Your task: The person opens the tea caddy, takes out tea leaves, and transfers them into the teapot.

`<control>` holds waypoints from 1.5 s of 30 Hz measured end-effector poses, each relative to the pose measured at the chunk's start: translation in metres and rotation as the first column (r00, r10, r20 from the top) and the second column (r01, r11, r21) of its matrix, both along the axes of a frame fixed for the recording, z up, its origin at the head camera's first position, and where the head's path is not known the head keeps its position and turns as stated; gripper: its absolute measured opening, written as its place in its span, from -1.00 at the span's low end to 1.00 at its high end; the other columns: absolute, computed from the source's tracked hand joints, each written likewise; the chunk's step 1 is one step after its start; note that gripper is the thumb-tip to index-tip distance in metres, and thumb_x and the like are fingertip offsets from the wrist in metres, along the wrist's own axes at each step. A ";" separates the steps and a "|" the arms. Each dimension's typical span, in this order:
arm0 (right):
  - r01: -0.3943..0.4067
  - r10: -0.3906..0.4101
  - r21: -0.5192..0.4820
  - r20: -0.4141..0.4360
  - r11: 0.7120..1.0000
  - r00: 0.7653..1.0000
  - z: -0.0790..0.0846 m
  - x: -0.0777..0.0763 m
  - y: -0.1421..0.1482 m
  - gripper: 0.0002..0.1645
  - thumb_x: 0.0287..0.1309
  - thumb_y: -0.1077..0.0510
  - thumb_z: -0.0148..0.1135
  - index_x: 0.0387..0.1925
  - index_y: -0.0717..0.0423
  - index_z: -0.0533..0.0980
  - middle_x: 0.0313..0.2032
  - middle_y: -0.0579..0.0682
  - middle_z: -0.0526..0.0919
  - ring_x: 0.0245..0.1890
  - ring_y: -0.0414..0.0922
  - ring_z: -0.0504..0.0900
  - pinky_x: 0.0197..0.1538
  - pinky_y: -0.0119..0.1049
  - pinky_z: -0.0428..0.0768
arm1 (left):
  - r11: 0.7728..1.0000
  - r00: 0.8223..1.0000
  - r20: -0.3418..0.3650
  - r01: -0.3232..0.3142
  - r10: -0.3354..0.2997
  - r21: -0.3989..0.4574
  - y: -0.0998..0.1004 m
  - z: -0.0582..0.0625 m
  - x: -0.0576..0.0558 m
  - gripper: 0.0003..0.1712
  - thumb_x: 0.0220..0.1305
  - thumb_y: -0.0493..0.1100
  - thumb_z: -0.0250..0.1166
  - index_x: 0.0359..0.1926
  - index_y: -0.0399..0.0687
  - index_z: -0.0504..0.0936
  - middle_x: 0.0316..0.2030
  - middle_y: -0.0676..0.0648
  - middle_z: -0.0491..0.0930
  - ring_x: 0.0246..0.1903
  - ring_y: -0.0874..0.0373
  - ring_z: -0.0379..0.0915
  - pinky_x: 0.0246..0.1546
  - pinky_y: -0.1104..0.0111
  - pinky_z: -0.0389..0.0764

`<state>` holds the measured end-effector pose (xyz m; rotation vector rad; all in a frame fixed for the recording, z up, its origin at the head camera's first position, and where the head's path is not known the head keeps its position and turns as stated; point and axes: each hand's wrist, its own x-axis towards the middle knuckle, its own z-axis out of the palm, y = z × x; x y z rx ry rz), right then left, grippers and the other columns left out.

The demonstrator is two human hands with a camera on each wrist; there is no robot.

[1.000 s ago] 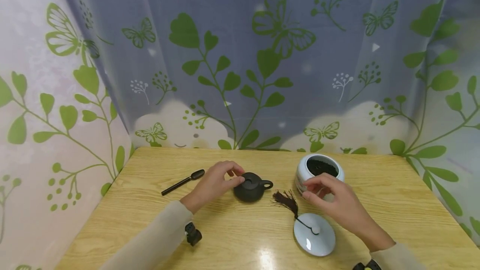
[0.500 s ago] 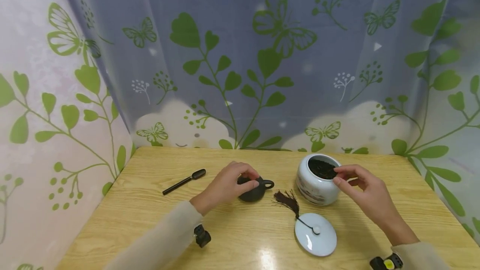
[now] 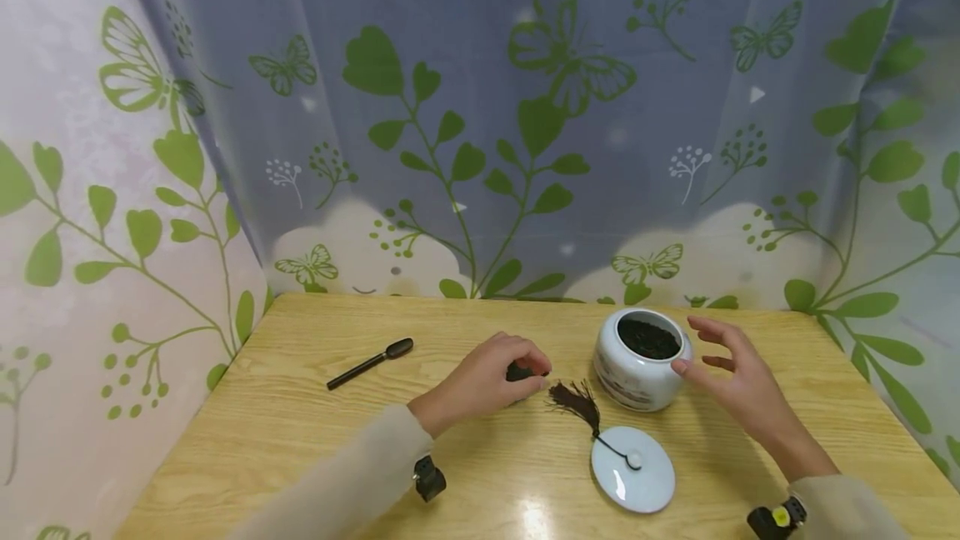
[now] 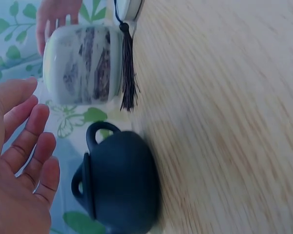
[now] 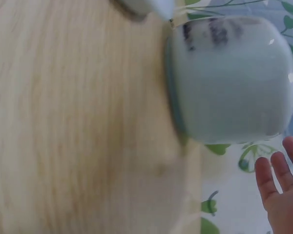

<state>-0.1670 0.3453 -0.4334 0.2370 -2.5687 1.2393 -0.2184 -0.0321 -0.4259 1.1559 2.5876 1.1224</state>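
My left hand (image 3: 491, 377) hovers over a small dark teapot (image 4: 124, 180), hiding most of it in the head view. In the left wrist view its loosely bent fingers stand apart from the lidded teapot, holding nothing. At the right, a white porcelain jar (image 3: 636, 386) with a painted pattern stands uncovered, filled with what looks like dark loose tea (image 3: 648, 340). My right hand (image 3: 742, 398) is beside the jar's right side, fingers spread; the thumb tip is close to the rim, and I cannot tell whether it touches.
The jar's pale lid (image 3: 637, 486) lies on the wooden table (image 3: 300, 448) in front of the jar, its dark tassel (image 3: 574, 403) stretching toward the teapot. A black scoop (image 3: 367, 365) lies at the left. Patterned curtain (image 3: 450, 148) hangs behind.
My left hand has moved right, from the teapot's left side to over it. The right hand has gone from in front of the jar to its right side, fingers now wider apart.
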 end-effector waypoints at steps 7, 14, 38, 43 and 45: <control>-0.082 0.082 0.001 0.069 0.997 0.994 -0.014 -0.014 0.003 0.16 0.36 0.16 0.52 0.74 0.16 0.02 0.59 0.40 0.25 0.43 0.31 0.39 0.13 -0.62 0.41 | 0.997 0.997 -0.029 0.072 -0.073 -0.022 0.020 -0.002 0.003 -0.72 0.57 0.00 0.40 0.13 -0.01 0.76 0.06 0.04 0.79 0.09 0.03 0.66 0.24 0.28 0.56; -0.138 0.140 -0.018 0.137 0.990 0.981 -0.020 -0.023 -0.002 0.35 0.34 0.14 0.54 0.79 0.05 -0.21 0.62 0.45 0.12 0.49 0.42 0.31 0.38 0.02 0.56 | 0.990 0.992 -0.027 0.122 -0.124 -0.066 0.041 -0.012 0.008 -0.70 0.55 0.08 0.41 0.12 0.07 0.79 -0.05 0.18 0.75 0.03 0.21 0.61 0.19 0.43 0.50; -0.146 0.159 -0.076 0.205 0.986 0.966 -0.023 -0.032 -0.010 0.37 0.29 0.07 0.57 0.78 0.05 -0.19 0.58 0.39 0.24 0.56 0.35 0.25 0.45 0.45 0.24 | 0.946 0.955 -0.039 0.285 -0.294 -0.151 0.097 -0.035 0.031 -0.60 0.44 0.23 0.48 0.16 0.23 0.80 -0.02 0.28 0.67 -0.04 0.58 0.47 0.13 0.67 0.42; -0.145 0.160 -0.083 0.206 0.986 0.965 -0.024 -0.032 -0.010 0.36 0.30 0.07 0.57 0.77 0.08 -0.19 0.58 0.39 0.25 0.55 0.35 0.26 0.44 0.44 0.25 | 0.944 0.953 -0.081 0.271 -0.290 -0.190 0.099 -0.038 0.034 -0.64 0.41 0.21 0.51 0.11 0.25 0.82 -0.06 0.30 0.67 -0.06 0.57 0.44 0.13 0.65 0.38; -0.145 0.160 -0.089 0.206 0.986 0.965 -0.025 -0.032 -0.010 0.36 0.30 0.08 0.57 0.77 0.07 -0.19 0.58 0.39 0.24 0.55 0.35 0.26 0.45 0.44 0.24 | 0.944 0.953 -0.102 0.262 -0.286 -0.198 0.100 -0.039 0.035 -0.67 0.41 0.19 0.51 0.08 0.24 0.83 -0.08 0.30 0.67 -0.07 0.56 0.43 0.11 0.65 0.38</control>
